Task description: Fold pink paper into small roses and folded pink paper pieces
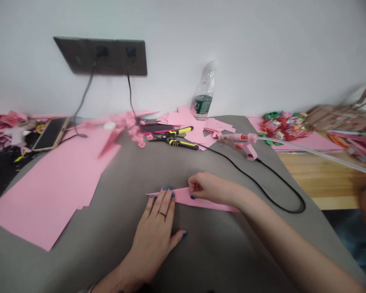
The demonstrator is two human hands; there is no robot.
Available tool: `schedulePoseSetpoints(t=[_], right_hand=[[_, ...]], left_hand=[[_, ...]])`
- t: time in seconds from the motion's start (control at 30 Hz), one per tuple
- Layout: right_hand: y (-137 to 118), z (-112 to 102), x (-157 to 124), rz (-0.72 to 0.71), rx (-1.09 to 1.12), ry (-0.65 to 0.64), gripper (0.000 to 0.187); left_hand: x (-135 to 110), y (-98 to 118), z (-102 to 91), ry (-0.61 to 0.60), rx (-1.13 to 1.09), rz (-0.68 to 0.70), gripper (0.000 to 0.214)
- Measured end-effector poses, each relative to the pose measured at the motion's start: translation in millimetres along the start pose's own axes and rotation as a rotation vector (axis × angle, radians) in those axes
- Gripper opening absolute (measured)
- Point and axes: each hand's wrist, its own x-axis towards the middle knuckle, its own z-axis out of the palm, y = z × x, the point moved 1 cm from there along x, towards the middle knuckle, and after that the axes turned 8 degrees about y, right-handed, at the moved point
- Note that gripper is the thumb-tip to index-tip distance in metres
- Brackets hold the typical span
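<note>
Pinning a tapered strip of pink paper (183,198) to the grey surface (140,171), the left hand (154,232) lies flat, fingers apart, seemingly to stop it sliding, while the right hand (209,189) pinches its edge. A pink glue gun (242,142) sits beyond.

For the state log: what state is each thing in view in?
Left bare hand, flat on strip.
Right bare hand, fingertips on strip.
Tapered pink paper strip, lying flat.
Yellow-black metal pliers, lying, handles apart.
Clear plastic bottle, green label, upright.
Pink hot glue gun, on its side, red light lit.
</note>
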Motion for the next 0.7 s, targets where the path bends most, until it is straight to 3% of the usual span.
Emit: schedulePoseSetpoints(t=[0.13, 0.37, 0.7], right_hand=[[-2.2, 1.9, 0.9, 0.005, -0.003, 0.018, 0.014], [-0.9, 4.0, -0.9, -0.030, 0.021, 0.053, 0.017], [2.6, 11.7, -14.6, -0.111, 0.102, 0.182, 0.023]], left_hand=[[-0.6, -5.3, 5.2, -0.026, -0.100, 0.042, 0.080], [-7.2, -9.9, 13.6, -0.090, -0.224, 0.038, 0.129], [-5.2, -13.6, 10.1, -0.130, -0.227, 0.050, 0.131]])
